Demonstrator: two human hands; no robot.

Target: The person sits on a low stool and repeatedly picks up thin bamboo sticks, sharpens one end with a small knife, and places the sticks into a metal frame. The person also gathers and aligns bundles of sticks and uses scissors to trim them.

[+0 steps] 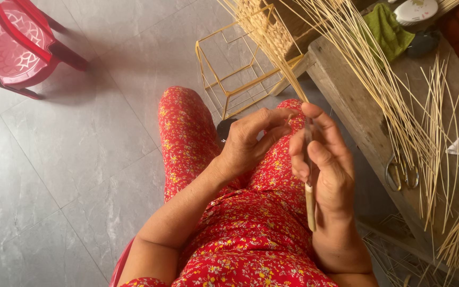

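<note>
The right hand [322, 165] had its fingers [314, 154] curled shut around a wooden-handled knife [309, 204]; the left hand's [248, 141] fingers pinched thin, pale bamboo strips [277, 48].

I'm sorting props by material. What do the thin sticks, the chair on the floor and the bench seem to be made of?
Thin sticks: probably split bamboo or rattan, pale yellow, matt, straight and fibrous-looking. Chair: likely moulded plastic, glossy red with a pierced pattern in the seat. Bench: unfinished wood, grey, weathered, with visible grain and rough edges.
</note>
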